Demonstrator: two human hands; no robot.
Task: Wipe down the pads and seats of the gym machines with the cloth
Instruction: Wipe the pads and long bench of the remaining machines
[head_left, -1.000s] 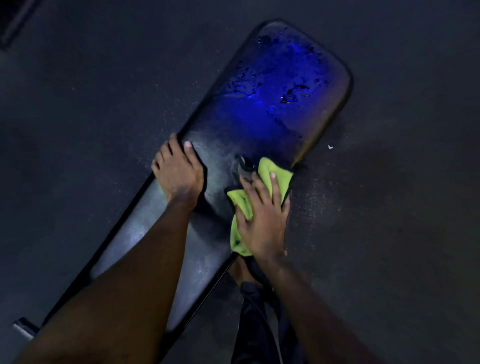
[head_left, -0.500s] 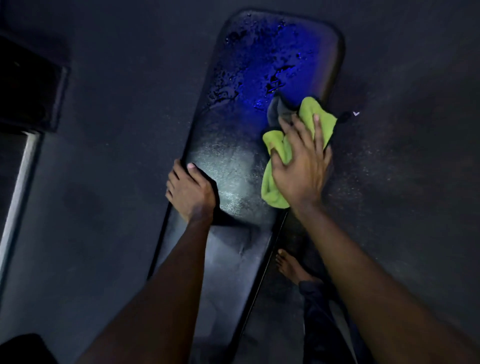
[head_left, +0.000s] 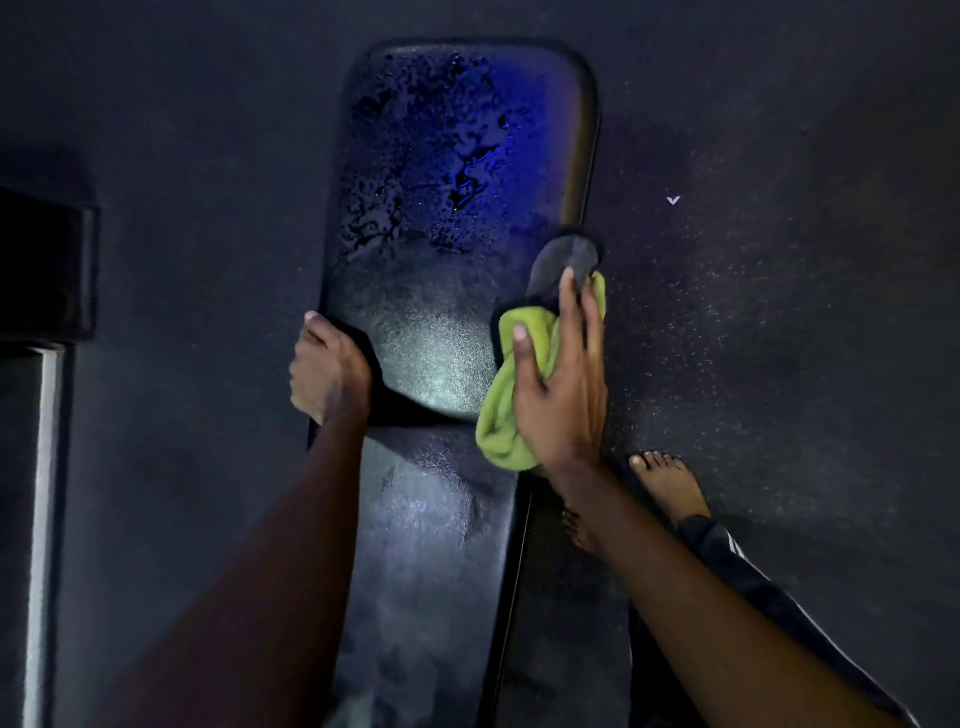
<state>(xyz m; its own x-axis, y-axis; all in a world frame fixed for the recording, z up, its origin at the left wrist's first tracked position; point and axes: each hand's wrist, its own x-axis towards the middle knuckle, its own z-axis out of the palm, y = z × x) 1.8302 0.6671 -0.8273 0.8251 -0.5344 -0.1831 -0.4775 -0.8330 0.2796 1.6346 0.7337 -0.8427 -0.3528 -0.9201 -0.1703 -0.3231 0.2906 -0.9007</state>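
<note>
Right hand (head_left: 558, 395): grip closed on the bunched lime-green microfibre cloth (head_left: 506, 415), thumb across the front, fingers extended toward 12 o'clock, pressing the cloth onto the right edge of the long black padded bench pad (head_left: 436, 343). A dark grey flap, apparently the cloth's reverse side, projects past the fingertips at 12 o'clock.

Left hand (head_left: 330, 371): grip closed over the pad's left edge, at 9 o'clock from the cloth, holding nothing else.

Pad surface: droplets and wet streaks on the far portion at 12 o'clock, under blue light; a bright reflection between the hands.

Two bare feet (head_left: 667, 483) stand on the dark speckled floor (head_left: 779, 312) at 5 o'clock from the right hand. A dark trouser leg with white stripes (head_left: 737, 561) shows there. No brand, label or writing is legible.
</note>
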